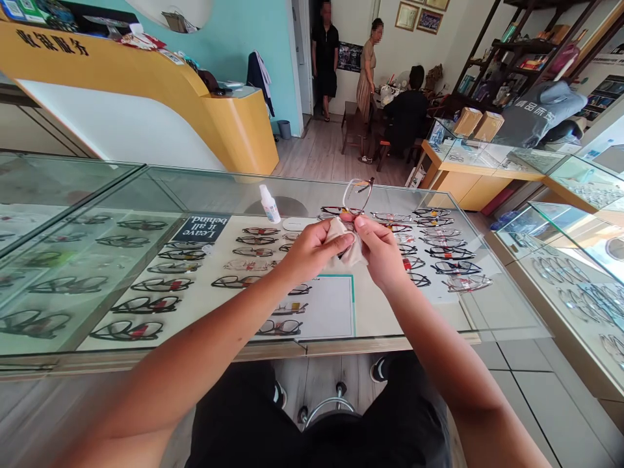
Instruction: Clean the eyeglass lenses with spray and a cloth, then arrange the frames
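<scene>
Above the glass display case, my left hand (319, 244) pinches a pale cloth (355, 250) that is folded around part of a pair of glasses (358, 196). The fingers of my right hand (377, 244) are closed on the same glasses and touch the cloth's right side. One lens rim and a temple stick up beyond my fingertips; the rest is hidden by cloth and fingers. A white bottle (269, 205) stands upright on the glass, left of and beyond my hands.
Rows of glasses (453, 267) lie inside the glass case (414, 341) beneath my arms. A yellow counter (244, 130) stands at the back left, more display cases (575, 286) at the right. Several people are at the back, one (407, 114) seated at a table.
</scene>
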`<act>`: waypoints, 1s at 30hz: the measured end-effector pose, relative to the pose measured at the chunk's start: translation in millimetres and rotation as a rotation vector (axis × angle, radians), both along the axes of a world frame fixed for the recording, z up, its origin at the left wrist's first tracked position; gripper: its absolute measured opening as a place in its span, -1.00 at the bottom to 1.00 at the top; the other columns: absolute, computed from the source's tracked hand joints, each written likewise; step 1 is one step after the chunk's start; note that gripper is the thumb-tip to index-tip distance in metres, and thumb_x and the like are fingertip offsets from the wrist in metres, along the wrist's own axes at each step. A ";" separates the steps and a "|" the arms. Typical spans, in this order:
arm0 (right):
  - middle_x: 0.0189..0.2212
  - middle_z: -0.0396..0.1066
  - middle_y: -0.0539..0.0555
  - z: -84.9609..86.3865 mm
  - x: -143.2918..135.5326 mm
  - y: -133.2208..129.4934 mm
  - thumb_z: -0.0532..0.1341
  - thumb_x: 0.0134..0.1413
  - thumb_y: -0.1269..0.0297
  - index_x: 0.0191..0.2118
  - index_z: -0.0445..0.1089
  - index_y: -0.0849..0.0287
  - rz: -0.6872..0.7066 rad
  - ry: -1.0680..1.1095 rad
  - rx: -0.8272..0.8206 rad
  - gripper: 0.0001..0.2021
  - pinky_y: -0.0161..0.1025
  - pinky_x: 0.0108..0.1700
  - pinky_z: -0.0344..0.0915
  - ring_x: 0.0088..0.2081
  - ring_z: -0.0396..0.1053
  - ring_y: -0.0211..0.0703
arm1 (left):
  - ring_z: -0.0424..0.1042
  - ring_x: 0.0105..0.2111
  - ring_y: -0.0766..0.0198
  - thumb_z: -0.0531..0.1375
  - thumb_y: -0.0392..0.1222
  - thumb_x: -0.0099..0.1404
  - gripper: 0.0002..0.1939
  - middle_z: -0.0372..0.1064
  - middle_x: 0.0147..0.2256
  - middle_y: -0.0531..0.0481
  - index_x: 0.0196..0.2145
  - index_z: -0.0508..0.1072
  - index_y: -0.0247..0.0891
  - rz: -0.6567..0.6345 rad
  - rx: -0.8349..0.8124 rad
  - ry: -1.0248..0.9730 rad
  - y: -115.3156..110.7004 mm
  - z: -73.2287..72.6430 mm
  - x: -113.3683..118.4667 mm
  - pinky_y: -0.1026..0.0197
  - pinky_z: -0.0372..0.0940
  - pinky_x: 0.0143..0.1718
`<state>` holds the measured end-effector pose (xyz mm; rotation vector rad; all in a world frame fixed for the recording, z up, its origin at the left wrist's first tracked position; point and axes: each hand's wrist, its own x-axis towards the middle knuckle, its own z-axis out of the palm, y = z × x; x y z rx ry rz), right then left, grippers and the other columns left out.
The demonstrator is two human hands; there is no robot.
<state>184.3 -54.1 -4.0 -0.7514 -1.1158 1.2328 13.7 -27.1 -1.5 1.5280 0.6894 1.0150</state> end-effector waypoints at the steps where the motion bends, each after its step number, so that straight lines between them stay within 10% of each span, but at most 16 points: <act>1: -0.05 0.65 0.02 -1.0 -0.3 -0.2 0.47 0.23 -0.15 -0.19 0.76 -0.06 0.017 0.003 0.027 -0.71 -0.08 0.18 0.45 0.11 0.52 0.01 | 0.33 -0.39 0.30 0.46 0.32 0.29 -0.47 0.42 -0.39 0.07 -0.19 0.55 -0.23 0.038 0.020 -0.004 -0.6 -1.2 0.6 0.23 0.24 -0.34; 5: -0.05 0.62 0.00 -1.4 1.6 -0.5 0.47 0.25 -0.11 -0.19 0.77 -0.08 0.024 -0.008 0.042 -0.75 -0.13 0.15 0.44 0.09 0.51 -0.03 | 0.31 -0.40 0.27 0.36 0.39 0.37 -0.44 0.36 -0.43 0.07 -0.30 0.54 -0.22 0.104 0.034 -0.018 0.4 -3.5 -0.7 0.21 0.24 -0.33; 14: -0.04 0.63 0.04 3.9 7.2 2.7 0.47 0.15 -0.17 -0.24 0.76 -0.03 -0.061 0.003 -0.028 -0.68 -0.11 0.03 0.50 0.07 0.53 0.04 | 0.54 -0.13 0.07 0.49 0.20 0.29 -0.52 0.62 -0.13 -0.12 -0.02 0.64 -0.19 -0.214 -0.032 0.038 5.3 8.8 -11.6 0.10 0.42 -0.08; 24: -0.03 0.68 0.01 -5.0 0.1 1.9 0.48 0.14 -0.27 -0.16 0.76 -0.08 -0.001 -0.041 -0.007 -0.60 -0.07 0.16 0.50 0.06 0.56 0.02 | 0.34 -0.35 0.26 0.31 0.39 0.42 -0.44 0.41 -0.39 0.05 -0.24 0.57 -0.23 0.132 0.075 -0.008 -1.5 -5.6 3.0 0.22 0.29 -0.27; 30: -0.04 0.70 0.04 1.2 5.9 3.9 0.51 0.07 -0.22 -0.24 0.75 -0.04 -0.039 0.012 -0.073 -0.63 -0.03 0.09 0.55 0.11 0.57 0.13 | 0.55 -0.16 0.05 0.43 0.32 0.32 -0.45 0.62 -0.20 -0.14 -0.06 0.66 -0.23 -0.159 -0.076 0.041 10.7 7.9 -14.5 0.10 0.44 -0.10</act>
